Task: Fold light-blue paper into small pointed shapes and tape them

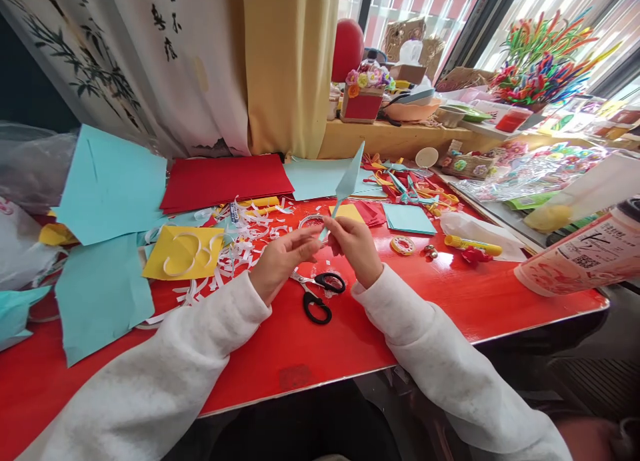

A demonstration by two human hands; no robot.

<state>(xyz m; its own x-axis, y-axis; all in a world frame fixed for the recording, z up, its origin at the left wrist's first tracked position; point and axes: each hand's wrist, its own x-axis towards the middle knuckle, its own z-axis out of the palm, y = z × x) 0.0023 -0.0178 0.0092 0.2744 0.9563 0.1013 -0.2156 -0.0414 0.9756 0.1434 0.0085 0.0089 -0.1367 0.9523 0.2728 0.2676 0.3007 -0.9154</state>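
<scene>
A light blue folded paper piece (349, 175), pointed and leaf-shaped with a narrow stem, stands upright over the table. My right hand (354, 246) pinches its stem between thumb and fingers. Close beside it, my left hand (289, 255) has its thumb and fingertips closed at the stem's lower end. Black-handled scissors (320, 295) lie on the red table (350, 341) just below my hands. A roll of tape (403, 245) rests to the right of my right hand, and a stack of small blue paper squares (409, 219) sits behind it.
Blue sheets (107, 294), a yellow square (185, 253) with paper curls, and white paper scraps (245, 231) spread over the left side. Red sheets (225, 181) lie at the back. A yellow glue tube (473, 245) and a pink drink cup (583, 251) are on the right.
</scene>
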